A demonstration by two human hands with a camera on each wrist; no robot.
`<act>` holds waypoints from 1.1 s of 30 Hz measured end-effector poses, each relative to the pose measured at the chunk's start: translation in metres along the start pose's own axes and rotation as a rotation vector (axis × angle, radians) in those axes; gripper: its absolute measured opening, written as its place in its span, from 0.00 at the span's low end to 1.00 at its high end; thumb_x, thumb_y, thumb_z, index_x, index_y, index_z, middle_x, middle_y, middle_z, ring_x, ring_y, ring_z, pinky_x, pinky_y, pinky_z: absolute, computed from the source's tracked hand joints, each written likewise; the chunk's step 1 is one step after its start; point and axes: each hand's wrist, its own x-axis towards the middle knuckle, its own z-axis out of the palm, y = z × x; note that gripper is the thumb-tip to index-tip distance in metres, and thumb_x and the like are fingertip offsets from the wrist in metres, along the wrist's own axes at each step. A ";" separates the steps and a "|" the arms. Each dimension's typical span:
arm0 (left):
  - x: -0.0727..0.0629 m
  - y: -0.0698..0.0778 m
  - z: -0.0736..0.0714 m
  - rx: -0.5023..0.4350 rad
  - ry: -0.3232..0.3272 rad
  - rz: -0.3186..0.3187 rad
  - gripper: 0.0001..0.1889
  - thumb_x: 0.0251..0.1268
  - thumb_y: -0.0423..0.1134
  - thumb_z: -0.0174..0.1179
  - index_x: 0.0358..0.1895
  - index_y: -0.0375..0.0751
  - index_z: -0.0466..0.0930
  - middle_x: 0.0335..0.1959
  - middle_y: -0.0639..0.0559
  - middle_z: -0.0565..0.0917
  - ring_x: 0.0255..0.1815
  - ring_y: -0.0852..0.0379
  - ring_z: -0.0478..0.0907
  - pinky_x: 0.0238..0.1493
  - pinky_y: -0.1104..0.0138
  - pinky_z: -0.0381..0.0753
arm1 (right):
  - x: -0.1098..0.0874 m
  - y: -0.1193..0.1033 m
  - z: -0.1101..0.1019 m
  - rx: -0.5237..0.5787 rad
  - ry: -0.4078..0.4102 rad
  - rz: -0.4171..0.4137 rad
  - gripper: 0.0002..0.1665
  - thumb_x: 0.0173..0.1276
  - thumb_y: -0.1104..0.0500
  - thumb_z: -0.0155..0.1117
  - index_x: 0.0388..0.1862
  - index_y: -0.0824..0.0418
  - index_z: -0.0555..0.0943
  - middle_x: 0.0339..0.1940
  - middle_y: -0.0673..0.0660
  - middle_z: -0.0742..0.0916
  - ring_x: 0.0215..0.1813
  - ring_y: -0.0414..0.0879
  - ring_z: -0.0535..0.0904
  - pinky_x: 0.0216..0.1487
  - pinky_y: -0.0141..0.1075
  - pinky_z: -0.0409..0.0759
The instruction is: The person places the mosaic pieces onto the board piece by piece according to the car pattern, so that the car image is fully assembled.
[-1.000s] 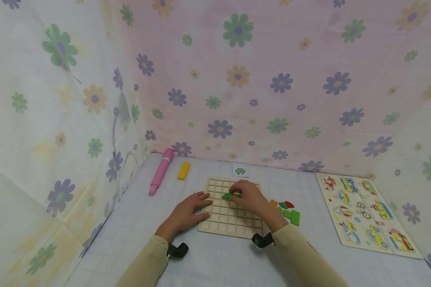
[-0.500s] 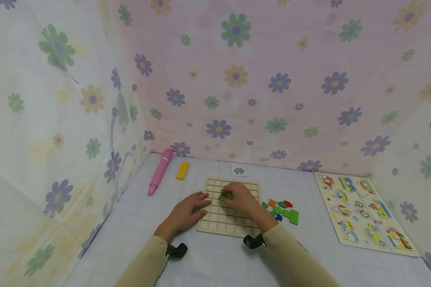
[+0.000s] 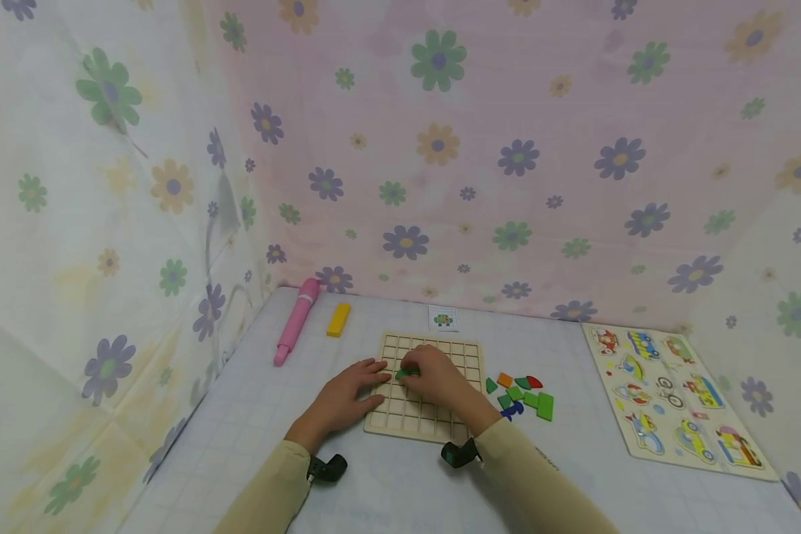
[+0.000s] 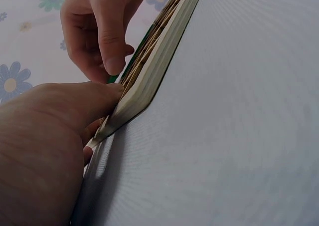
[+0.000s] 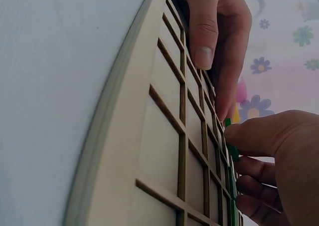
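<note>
A wooden grid board (image 3: 417,426) lies on the table in front of me. My left hand (image 3: 343,397) rests on its left side with fairly straight fingers; the thumb (image 5: 203,56) lies on the board's edge in the right wrist view. Over the board's upper left cells, my right hand (image 3: 434,378) pinches a small green piece (image 3: 402,373) between thumb and fingertips. The piece (image 5: 231,148) shows partly beside the thumb in the right wrist view, with more green below it. My right hand covers several of the board's cells in the head view.
Loose green, orange, red and blue pieces (image 3: 530,400) lie right of the board. Behind it is a small picture card (image 3: 443,319). A yellow block (image 3: 338,320) and a pink stick-like object (image 3: 297,322) lie at back left, a vehicle picture puzzle (image 3: 674,400) at far right.
My right hand has moved left across the board with the green piece, uncovering more of the loose pieces at the right. My left hand stays on the board's left side.
</note>
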 end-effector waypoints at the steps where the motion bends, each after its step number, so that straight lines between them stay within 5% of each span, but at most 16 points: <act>1: 0.000 0.000 0.000 -0.001 0.000 0.002 0.25 0.80 0.48 0.66 0.75 0.51 0.82 0.82 0.56 0.71 0.86 0.47 0.59 0.81 0.43 0.62 | 0.000 -0.001 0.001 -0.003 -0.001 -0.002 0.08 0.72 0.56 0.79 0.46 0.56 0.91 0.42 0.48 0.87 0.46 0.45 0.82 0.51 0.45 0.85; 33: 0.000 -0.003 0.000 -0.009 0.005 0.013 0.25 0.80 0.49 0.66 0.75 0.52 0.82 0.82 0.57 0.71 0.86 0.47 0.59 0.81 0.43 0.63 | -0.003 -0.010 0.001 -0.014 -0.016 0.004 0.07 0.74 0.59 0.77 0.49 0.57 0.92 0.46 0.51 0.88 0.52 0.50 0.82 0.56 0.49 0.84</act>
